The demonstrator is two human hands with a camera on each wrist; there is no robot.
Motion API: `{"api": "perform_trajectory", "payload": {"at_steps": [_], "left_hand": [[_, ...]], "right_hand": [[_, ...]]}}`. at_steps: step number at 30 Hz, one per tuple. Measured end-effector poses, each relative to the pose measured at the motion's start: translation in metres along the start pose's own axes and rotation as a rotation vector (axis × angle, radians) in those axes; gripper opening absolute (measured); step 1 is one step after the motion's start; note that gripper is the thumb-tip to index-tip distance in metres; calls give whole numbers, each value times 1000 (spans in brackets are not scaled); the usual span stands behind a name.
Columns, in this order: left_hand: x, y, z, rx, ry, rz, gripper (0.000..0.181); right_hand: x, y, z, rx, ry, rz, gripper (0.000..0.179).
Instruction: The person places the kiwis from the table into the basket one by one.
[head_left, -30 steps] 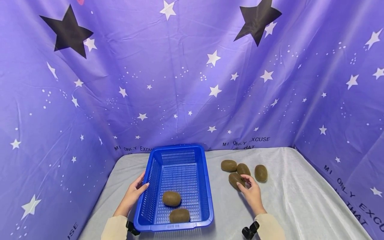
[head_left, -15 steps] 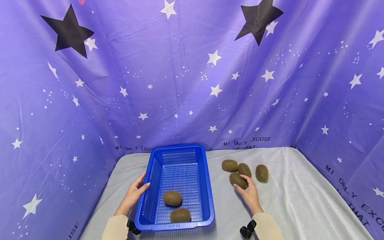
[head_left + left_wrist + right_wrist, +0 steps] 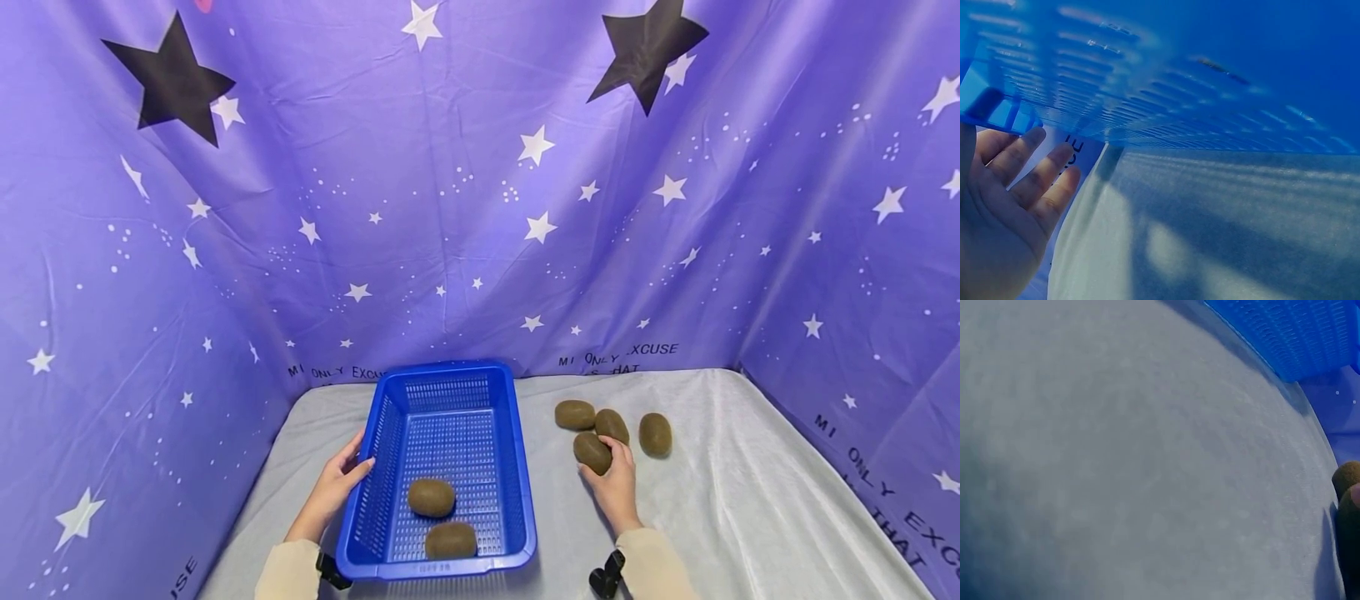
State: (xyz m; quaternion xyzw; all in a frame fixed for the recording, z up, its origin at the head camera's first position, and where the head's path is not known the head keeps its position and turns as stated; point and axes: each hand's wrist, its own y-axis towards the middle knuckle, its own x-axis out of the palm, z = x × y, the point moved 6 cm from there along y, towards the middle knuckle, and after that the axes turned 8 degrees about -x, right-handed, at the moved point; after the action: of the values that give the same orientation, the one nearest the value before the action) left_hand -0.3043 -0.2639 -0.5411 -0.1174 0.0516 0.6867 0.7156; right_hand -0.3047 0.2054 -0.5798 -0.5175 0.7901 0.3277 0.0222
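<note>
A blue plastic basket (image 3: pixel 525 500) stands on the cloth-covered table with two brown kiwis, one of them the upper kiwi (image 3: pixel 431 497), lying inside near its front end. My left hand (image 3: pixel 333 483) holds the basket's left rim, the thumb over the top; in the left wrist view its fingers (image 3: pixel 1054 165) stretch out below the rim. To the right of the basket, my right hand (image 3: pixel 617 487) grips a kiwi (image 3: pixel 591 452) between thumb and fingers. That kiwi overlaps another kiwi (image 3: pixel 612 426) just behind it. The right wrist view catches only a fingertip on the held kiwi (image 3: pixel 1350 550).
One more kiwi (image 3: pixel 574 415) lies behind the held one, and a separate kiwi (image 3: pixel 656 435) sits farther right. Grey cloth (image 3: pixel 750 500) covers the table. Purple star-printed curtains (image 3: pixel 480 208) hang around the back and sides.
My right hand has shifted slightly left, its thumb moving from the top of the kiwi to its near side. The left hand and basket stay where they were.
</note>
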Motion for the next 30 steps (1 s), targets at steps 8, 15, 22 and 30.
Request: {"api": "perform_trajectory", "payload": {"at_steps": [8, 15, 22, 30], "left_hand": [[-1, 0, -2, -30, -6, -4, 64], [-1, 3, -4, -29, -8, -5, 64], [-1, 1, -1, -2, 9, 8, 64], [0, 0, 0, 12, 17, 12, 64]], "right_hand": [[2, -2, 4, -1, -40, 22, 58], [-3, -4, 6, 13, -4, 45, 55], [-6, -4, 8, 26, 38, 53, 54], [-6, -2, -7, 65, 80, -2, 54]]}}
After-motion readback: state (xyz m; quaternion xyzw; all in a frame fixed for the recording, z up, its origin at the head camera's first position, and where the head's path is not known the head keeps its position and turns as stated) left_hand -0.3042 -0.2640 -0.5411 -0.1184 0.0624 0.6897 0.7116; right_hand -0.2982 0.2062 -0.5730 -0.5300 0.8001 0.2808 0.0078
